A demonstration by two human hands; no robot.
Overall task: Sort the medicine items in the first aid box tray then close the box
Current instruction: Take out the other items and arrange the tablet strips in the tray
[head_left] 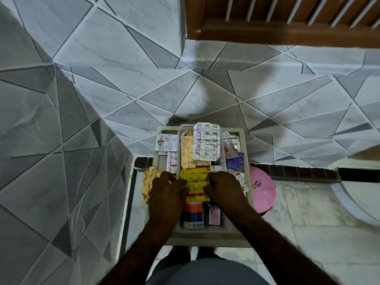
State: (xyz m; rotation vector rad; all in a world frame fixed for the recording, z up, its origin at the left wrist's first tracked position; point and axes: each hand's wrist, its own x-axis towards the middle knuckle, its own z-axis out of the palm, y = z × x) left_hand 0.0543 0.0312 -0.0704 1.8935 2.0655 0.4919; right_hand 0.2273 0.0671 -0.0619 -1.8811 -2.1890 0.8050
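Both hands grip one yellow foil medicine strip (195, 184): the left hand (166, 194) pinches its left edge, the right hand (225, 192) its right edge, fingers curled, forearms coming from below. The strip lies over the clear plastic inner tray (223, 223) of the grey first aid box (205, 238). A crumpled gold foil packet (149, 182) overhangs the box's left rim; a pink plastic bowl (264, 192) sits just beside the right rim.

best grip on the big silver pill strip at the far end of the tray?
Pinch the far short edge of the silver pill strip, coming from beyond the tray. That end overhangs the clear inner tray rim, so a finger fits beneath; elsewhere it lies flat on other packets, probably hard to get under.
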